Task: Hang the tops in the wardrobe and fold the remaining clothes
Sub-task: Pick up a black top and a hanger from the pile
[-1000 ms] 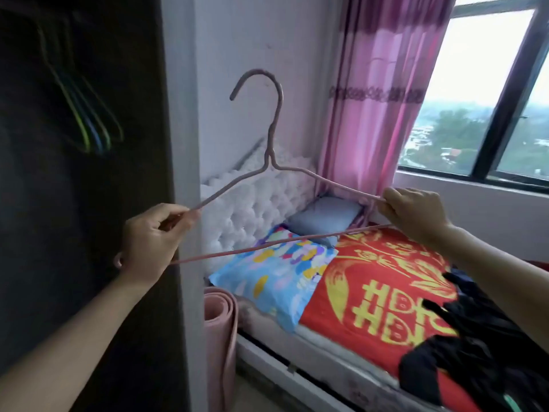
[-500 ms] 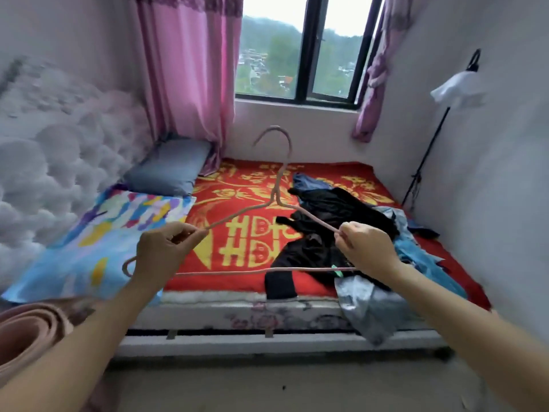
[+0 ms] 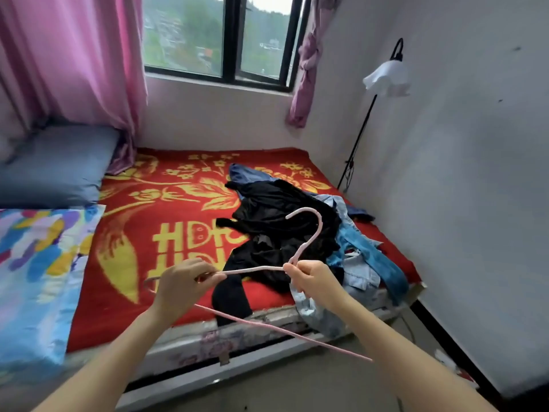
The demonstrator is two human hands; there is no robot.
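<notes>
Head view, the only one. We held one hanger (image 3: 252,268) in both hands, over the near edge of the bed (image 3: 133,292). The left hand (image 3: 181,288) gripped its left shoulder end with curled fingers. The right hand (image 3: 312,279) pinched the wire at the neck, just under the hook. The hanger carried no garment. The clothes (image 3: 276,221) lay in one loose heap on the right half of the bed, touching nothing we held, and part of the heap spilled over the near edge. None looked folded. The wardrobe was out of frame, so we could not tell what hung there. Our judgement: the task was near its start, with a first top to be picked, then the hanging and all the folding left to do. The hanger was thin pink wire with a rounded hook. Its lower bar ran long and straight, down to the right past the right forearm. Its right shoulder was hidden by that hand. The top layer of the heap was limp black cloth, slightly shiny. Beneath and beside it lay pale blue denim-like pieces (image 3: 368,254), stiffer and creased. The blanket (image 3: 178,179) was red with a yellow pattern and looked plush.
</notes>
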